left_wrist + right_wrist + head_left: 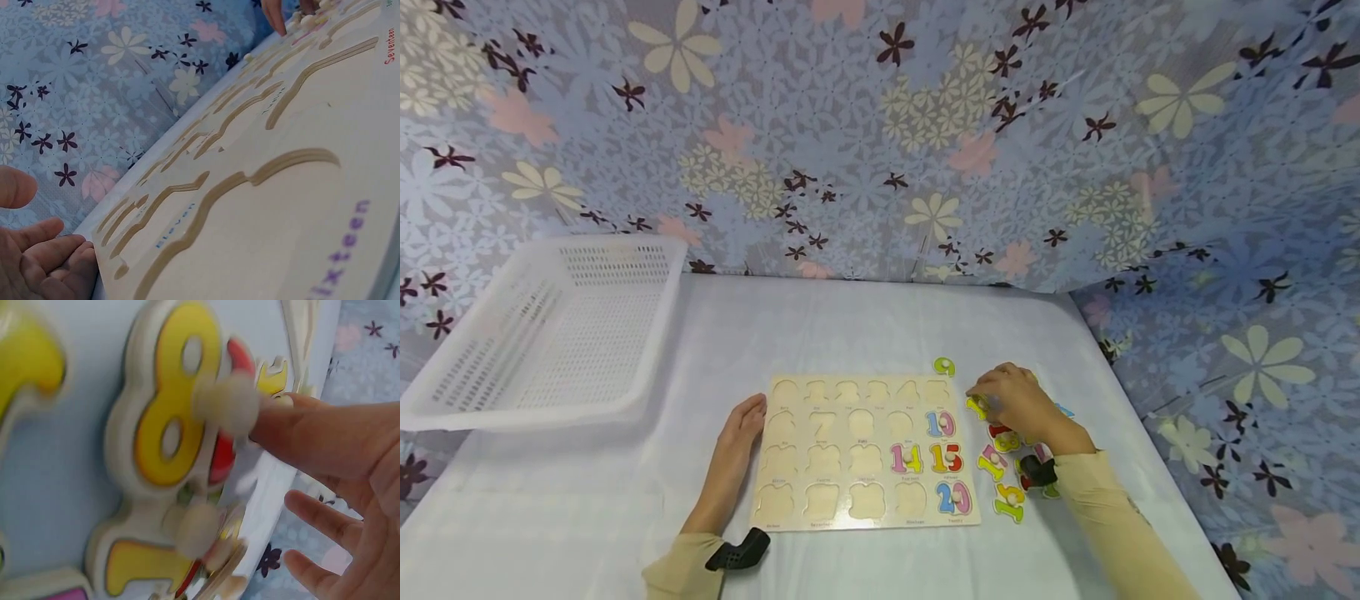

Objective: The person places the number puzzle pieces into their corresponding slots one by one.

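A wooden number puzzle board point(857, 529) lies on the white-covered table, with pieces 10 point(940, 424), 14 point(907, 458), 15 point(947, 457) and 20 point(953, 498) in its recesses. My left hand point(743, 423) rests at the board's left edge, fingers loosely bent; in the left wrist view its fingertips meet the board's corner. Right of the board, my right hand point(1018, 404) reaches over loose knobbed pieces. Its thumb and index finger pinch a yellow number piece point(976, 407) by the knob, while the other fingers spread apart. A yellow 8 point(178, 394) lies close under the thumb.
Several loose pieces lie right of the board, among them a yellow-green 16 point(1009, 502) and a pink-and-green piece point(992, 462). A green 9 point(944, 366) sits at the board's upper right corner. A white plastic basket point(658, 333) stands at the left. Flowered cloth point(850, 150) hangs behind.
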